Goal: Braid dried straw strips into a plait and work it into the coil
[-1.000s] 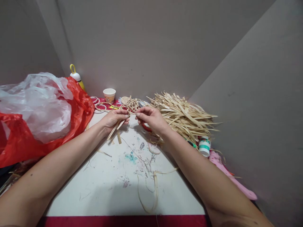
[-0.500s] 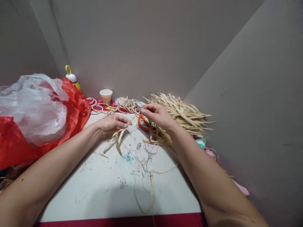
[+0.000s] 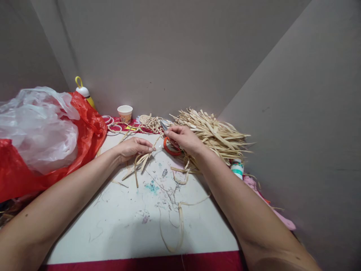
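Note:
My left hand (image 3: 138, 147) pinches a thin braid of straw (image 3: 156, 140) above the white board, and loose strip ends (image 3: 142, 162) hang below its fingertips. The braid runs up toward my right hand (image 3: 180, 137), whose thumb and forefinger are pressed together just right of it. That contact is too small to make out fully. Orange-handled scissors (image 3: 170, 151) lie beneath my right hand, their blades showing past its fingertips. More braided cord (image 3: 152, 123) is heaped beyond both hands.
A bundle of dry straw strips (image 3: 217, 137) lies behind my right forearm. At the left are red and clear plastic bags (image 3: 90, 124) and a yellow-white bottle (image 3: 83, 91). A paper cup (image 3: 125, 114) stands at the back. One loose strip (image 3: 181, 226) lies on the board (image 3: 126, 233).
My right hand has shifted slightly left and down. The braid between the hands now stands steeper, and the loose ends have swung. The view has moved slightly.

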A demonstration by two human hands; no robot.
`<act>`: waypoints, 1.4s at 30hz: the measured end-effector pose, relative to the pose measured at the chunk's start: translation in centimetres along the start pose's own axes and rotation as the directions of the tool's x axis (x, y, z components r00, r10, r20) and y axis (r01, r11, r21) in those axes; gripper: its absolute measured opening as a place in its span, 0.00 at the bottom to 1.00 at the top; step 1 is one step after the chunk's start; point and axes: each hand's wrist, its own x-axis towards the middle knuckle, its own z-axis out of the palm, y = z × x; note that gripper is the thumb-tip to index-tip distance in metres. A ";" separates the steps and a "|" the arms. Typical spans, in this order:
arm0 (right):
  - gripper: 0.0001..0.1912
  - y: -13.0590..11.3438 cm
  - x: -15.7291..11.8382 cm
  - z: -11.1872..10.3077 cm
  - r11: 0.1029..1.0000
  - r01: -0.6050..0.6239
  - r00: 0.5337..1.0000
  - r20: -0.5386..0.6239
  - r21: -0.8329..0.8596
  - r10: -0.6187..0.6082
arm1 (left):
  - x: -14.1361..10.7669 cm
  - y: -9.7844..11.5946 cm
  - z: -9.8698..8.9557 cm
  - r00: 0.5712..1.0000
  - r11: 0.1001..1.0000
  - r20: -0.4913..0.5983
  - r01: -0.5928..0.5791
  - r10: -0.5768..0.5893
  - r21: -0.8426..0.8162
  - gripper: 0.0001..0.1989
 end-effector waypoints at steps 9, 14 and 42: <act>0.14 -0.4 -0.9 1.3 0.998 -0.040 0.979 0.203 0.052 0.029 | 0.0 0.5 0.0 0.983 0.972 -0.044 -0.167 0.177 0.163 0.05; 0.17 -0.5 -0.6 0.4 0.967 -0.092 0.985 0.163 0.239 0.054 | 0.3 0.4 -0.5 0.984 0.981 -0.024 -0.171 0.174 0.093 0.06; 0.10 -1.8 -1.8 0.9 0.996 -0.043 0.972 0.227 -0.082 0.061 | 0.1 0.3 -0.1 0.982 0.967 0.035 -0.189 0.186 0.169 0.08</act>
